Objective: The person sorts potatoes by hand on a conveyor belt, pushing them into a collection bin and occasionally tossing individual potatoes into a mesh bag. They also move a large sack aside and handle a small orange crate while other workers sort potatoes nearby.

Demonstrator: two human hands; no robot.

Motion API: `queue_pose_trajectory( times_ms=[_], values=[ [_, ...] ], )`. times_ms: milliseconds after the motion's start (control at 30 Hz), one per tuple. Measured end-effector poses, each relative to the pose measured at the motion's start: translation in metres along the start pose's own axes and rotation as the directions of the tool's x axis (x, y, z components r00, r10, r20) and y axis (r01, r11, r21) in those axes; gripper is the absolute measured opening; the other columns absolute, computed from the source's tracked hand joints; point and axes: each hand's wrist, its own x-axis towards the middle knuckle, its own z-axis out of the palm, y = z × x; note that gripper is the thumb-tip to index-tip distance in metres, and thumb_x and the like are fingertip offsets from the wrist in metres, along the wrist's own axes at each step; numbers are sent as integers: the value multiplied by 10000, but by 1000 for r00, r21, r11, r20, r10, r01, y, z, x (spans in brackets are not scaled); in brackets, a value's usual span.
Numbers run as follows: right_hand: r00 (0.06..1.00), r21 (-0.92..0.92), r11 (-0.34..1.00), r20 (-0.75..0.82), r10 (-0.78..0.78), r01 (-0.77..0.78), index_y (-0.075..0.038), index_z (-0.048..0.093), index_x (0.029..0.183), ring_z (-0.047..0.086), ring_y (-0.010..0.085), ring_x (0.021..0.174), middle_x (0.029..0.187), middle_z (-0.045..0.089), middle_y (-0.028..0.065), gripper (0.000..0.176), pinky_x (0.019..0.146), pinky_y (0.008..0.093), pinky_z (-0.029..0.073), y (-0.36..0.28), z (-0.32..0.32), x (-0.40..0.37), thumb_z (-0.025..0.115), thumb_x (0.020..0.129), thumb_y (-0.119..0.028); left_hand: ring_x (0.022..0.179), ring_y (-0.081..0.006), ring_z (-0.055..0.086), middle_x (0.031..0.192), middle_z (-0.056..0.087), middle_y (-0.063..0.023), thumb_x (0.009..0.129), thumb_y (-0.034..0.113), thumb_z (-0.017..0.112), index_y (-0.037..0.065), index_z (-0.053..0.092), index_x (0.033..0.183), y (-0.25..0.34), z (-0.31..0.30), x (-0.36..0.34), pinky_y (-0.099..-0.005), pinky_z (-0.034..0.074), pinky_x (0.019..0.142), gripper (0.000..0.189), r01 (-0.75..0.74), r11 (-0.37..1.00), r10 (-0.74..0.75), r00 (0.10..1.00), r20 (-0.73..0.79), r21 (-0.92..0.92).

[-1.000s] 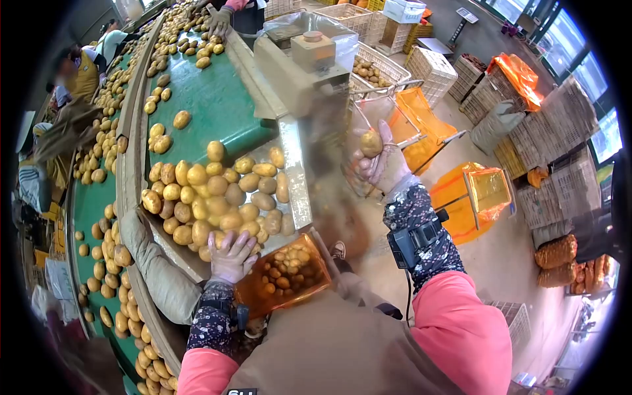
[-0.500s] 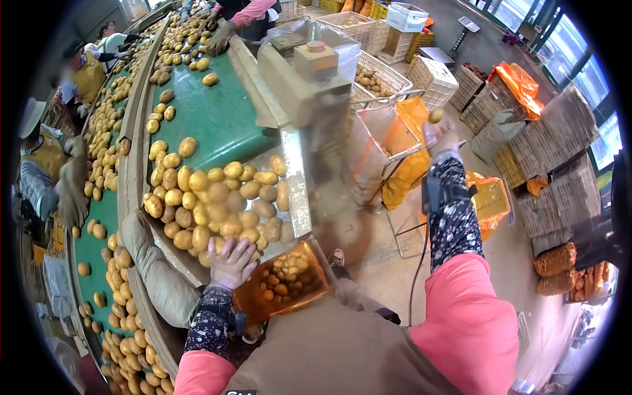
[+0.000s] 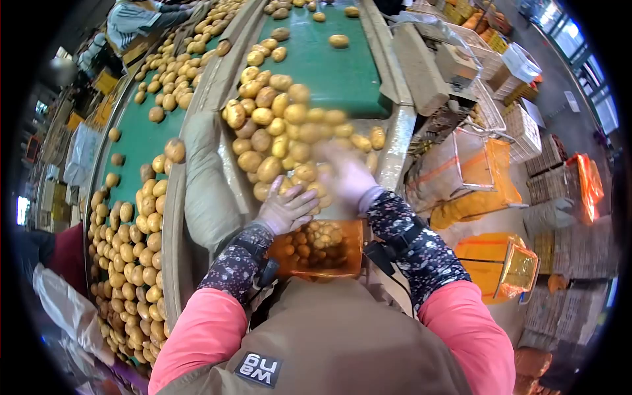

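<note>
Potatoes (image 3: pixel 268 117) lie heaped in a metal chute (image 3: pixel 394 143) at the end of a green conveyor belt (image 3: pixel 322 62). My left hand (image 3: pixel 288 205), gloved, rests with spread fingers against the lowest potatoes at the chute's front edge. My right hand (image 3: pixel 345 170) is over the right side of the heap, smeared by motion; its fingers cannot be made out. Just below both hands, close to my apron (image 3: pixel 329 329), an orange mesh bag (image 3: pixel 280 253) hangs open with several potatoes inside.
A second belt (image 3: pixel 125 164) on the left carries many potatoes. A padded grey roll (image 3: pixel 207 178) lines the chute's left side. To the right are a framed orange sack (image 3: pixel 487 178), another orange bag on a stand (image 3: pixel 484 253) and stacked crates (image 3: pixel 569 243).
My right hand has come from the far right, where it held a potato, back over the heap. My view has turned. My left hand stays at the chute's front edge.
</note>
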Motion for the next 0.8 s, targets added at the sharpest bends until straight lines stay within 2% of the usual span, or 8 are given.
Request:
queue_pose_trajectory(
  times_ms=[67,167,300,367,500,600,733,800],
  values=[
    [931,-279,950,291,222,-139,-43,492,1413,438,359,1359,1441,495,197,548,1117,456,364,-11,17,7,555,945,-319,1248,-237,451,1426,497,40,858,431,637,280,625,1284,1,6,-6,-579,285,1120,452,50,997,-49,999,20,-64],
    [989,-500,866,118,88,-17,-31,512,1382,460,380,1321,1409,509,202,526,1082,460,393,-15,48,-9,530,945,-323,1278,-291,416,1403,499,-27,851,389,643,249,626,1283,-6,7,-13,-528,307,1099,453,164,978,-173,983,-65,-131],
    [984,-462,883,180,3,82,-9,595,1216,551,360,1166,1209,606,170,416,1018,483,425,-41,35,-6,545,924,-302,1358,-421,308,1494,369,-148,849,465,618,197,555,1355,-3,-1,-14,-601,175,1123,575,580,815,-573,804,-162,-4],
    [999,-282,959,47,10,4,-6,601,1197,553,371,1162,1193,612,175,415,1022,478,425,-44,36,-1,591,889,-284,1415,-452,239,1532,347,-149,852,492,607,226,542,1392,-1,-6,-13,-644,110,1132,605,687,725,-688,723,-57,-36],
    [961,-182,980,-245,-129,85,-93,579,1288,503,400,1239,1340,548,187,555,1056,492,411,-52,26,48,669,767,-258,1451,-430,203,1554,349,-120,848,555,605,285,560,1384,-4,-10,-15,-719,37,1103,602,656,755,-653,753,84,-18],
    [902,-327,932,-338,-270,156,-114,595,1295,494,386,1269,1343,552,193,525,1076,462,398,-56,28,68,696,788,-200,1453,-367,234,1541,372,-95,848,568,603,287,592,1338,5,-16,-17,-727,36,1102,566,624,779,-619,782,79,-68],
    [961,-309,940,-185,-208,144,-168,632,1273,456,381,1317,1408,507,189,513,1085,460,391,-36,43,55,707,767,-196,1429,-395,261,1525,370,-115,837,543,625,245,583,1325,31,-10,-28,-703,88,1116,573,494,868,-491,869,55,-46],
    [956,-320,934,-186,-227,160,-167,663,1218,471,379,1291,1381,522,185,466,1071,464,401,-29,56,54,709,755,-188,1401,-436,283,1533,340,-143,828,523,644,236,548,1366,30,0,-32,-713,95,1112,617,598,783,-617,782,-87,-170]
  ],
)
